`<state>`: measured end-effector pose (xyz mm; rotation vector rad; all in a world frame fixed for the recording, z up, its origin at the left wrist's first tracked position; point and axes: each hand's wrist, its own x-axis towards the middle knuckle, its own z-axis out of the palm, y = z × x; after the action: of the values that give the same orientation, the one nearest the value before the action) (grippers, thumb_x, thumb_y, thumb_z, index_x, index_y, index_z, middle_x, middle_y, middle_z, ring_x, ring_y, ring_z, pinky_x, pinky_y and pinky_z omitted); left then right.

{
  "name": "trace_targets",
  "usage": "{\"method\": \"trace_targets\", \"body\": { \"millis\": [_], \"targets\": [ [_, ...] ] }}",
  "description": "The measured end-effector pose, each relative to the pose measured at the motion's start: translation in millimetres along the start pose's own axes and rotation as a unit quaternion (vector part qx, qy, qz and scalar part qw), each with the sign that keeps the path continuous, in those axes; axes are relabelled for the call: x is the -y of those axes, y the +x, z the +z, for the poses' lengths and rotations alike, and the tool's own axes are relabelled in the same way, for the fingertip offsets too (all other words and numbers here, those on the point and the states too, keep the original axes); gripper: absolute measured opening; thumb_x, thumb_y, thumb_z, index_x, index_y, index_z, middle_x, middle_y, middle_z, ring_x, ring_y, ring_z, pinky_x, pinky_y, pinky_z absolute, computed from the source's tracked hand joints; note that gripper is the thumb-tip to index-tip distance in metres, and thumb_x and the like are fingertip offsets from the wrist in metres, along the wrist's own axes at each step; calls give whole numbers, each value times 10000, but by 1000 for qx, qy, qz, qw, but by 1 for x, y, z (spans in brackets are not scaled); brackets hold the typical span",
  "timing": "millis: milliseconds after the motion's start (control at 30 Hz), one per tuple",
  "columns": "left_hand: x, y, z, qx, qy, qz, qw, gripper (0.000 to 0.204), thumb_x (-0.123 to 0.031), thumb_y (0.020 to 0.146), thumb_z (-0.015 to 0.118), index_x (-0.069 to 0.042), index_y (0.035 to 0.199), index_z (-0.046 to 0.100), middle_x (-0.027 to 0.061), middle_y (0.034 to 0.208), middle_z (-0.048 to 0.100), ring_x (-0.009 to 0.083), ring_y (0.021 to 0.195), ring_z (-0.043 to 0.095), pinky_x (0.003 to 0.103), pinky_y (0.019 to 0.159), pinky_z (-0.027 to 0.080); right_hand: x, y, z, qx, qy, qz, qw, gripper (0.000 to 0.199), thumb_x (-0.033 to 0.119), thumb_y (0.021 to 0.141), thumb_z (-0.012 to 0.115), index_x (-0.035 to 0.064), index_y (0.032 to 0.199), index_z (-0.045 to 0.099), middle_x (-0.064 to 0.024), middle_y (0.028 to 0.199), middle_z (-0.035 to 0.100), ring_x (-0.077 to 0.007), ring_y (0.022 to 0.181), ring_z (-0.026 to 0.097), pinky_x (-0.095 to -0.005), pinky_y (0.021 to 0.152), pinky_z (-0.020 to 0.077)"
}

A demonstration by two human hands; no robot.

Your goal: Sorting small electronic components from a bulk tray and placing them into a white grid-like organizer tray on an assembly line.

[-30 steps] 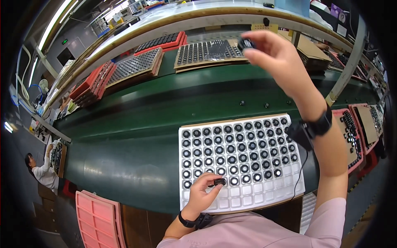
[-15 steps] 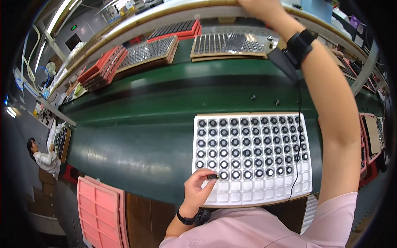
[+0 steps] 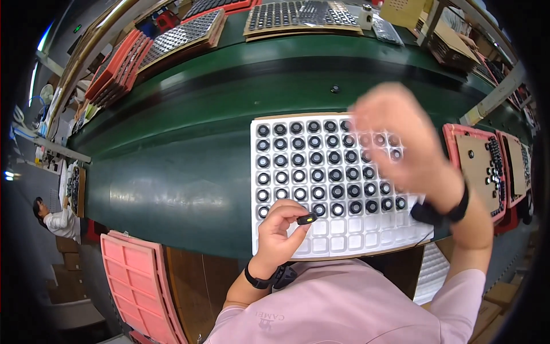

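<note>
A white plastic tray [image 3: 354,241] of square pockets lies before me, rows of small round black parts [image 3: 298,144] with pale or dark centres sitting in it. Its nearest pockets hold no parts. Over the tray's near left portion, my left hand [image 3: 277,234] pinches a small black piece with a yellow mark [image 3: 307,219] between thumb and fingers. My right hand [image 3: 404,137] is raised above the tray's far right portion, covering some parts. Motion smears its fingers, so I cannot make out whether it holds anything.
One loose black part [image 3: 335,89] lies on the green bench [image 3: 166,155] beyond the tray. Filled trays [image 3: 298,18] line the back, red trays [image 3: 114,69] the far left. Pink trays stand at right [image 3: 452,140] and lower left [image 3: 129,269]. Another person [image 3: 60,221] works at far left.
My right hand has come down from the shelf at the top to over the tray. My left hand still pinches the small black piece. The view has tilted downward.
</note>
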<state>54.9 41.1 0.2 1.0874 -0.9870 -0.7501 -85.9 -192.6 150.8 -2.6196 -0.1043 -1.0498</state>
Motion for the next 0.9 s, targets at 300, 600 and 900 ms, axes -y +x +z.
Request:
{"method": "trace_targets", "body": {
  "millis": [300,600,900],
  "targets": [
    [2,19,56,105,-41,-46,993,271,106,833,619,39,1096,607,135,1097,585,205,1007,602,302,875,508,70,-141,63,-63,192,259,945,336,67,701,787,73,1020,681,-88,989,669,-262,869,630,-365,748,480],
    [20,19,83,173,-43,-133,975,188,45,883,615,42,1070,621,133,1065,624,196,998,614,297,878,510,72,-185,55,-135,86,261,952,312,43,674,790,70,974,706,-56,904,667,-237,763,617,-346,667,471],
    [22,20,108,229,-63,-150,960,223,-12,902,625,31,1120,612,138,1140,625,201,1011,627,308,897,510,82,-210,37,-120,31,258,958,281,4,658,751,47,930,694,-76,890,667,-253,800,642,-359,694,500]
  ]
}}
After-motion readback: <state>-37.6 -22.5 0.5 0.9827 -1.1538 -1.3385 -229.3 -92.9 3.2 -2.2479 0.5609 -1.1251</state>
